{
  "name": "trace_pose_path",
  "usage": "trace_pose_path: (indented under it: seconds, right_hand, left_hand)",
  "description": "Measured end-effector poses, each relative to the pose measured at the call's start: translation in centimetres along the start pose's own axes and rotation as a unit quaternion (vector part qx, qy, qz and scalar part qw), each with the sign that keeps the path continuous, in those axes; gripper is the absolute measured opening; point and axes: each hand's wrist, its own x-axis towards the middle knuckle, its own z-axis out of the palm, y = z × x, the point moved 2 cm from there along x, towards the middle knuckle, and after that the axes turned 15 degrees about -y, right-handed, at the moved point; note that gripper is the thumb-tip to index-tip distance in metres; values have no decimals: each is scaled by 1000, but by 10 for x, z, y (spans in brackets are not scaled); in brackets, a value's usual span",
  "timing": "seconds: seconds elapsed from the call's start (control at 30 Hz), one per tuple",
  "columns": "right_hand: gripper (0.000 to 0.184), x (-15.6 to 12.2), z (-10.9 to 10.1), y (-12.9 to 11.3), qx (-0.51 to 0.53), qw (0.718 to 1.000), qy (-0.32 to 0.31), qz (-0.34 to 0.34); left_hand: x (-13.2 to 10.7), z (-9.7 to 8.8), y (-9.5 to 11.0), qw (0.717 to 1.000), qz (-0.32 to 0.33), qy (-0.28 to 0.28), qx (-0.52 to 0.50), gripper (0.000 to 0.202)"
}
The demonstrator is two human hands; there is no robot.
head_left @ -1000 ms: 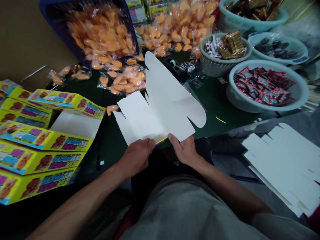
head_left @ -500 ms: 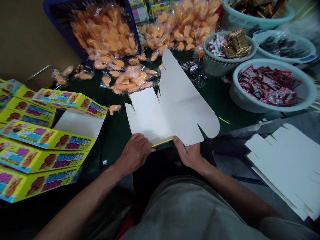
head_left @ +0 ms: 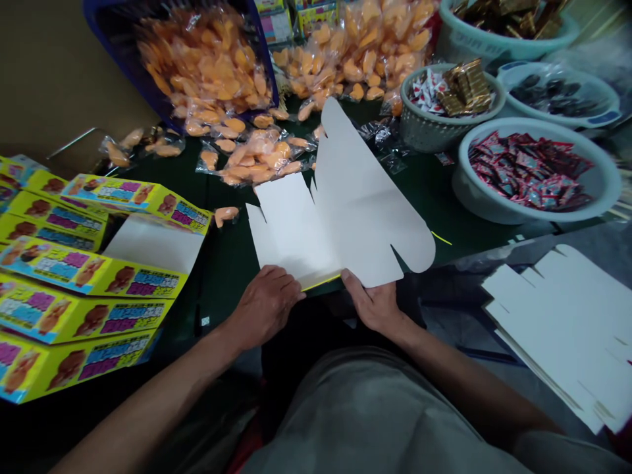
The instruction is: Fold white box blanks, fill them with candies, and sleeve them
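Both hands sit at the near edge of a die-cut white card blank on the green tabletop. My left hand lies on it, fingers pressed together; my right hand pinches it. Uneven pressure could crease it off its folds, or its far flaps could snag the orange snack packets.

Printing on yellow boxes too blurred to read.

The left hand hides a corner of the carton blank.
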Motion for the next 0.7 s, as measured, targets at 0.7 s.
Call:
trace_pose_path:
  seconds: [0.7]
  right_hand:
    - [23, 8, -2, -2, 18, 999, -36, 21]
  left_hand:
    - [54, -10, 56, 979, -179, -89, 41, 22]
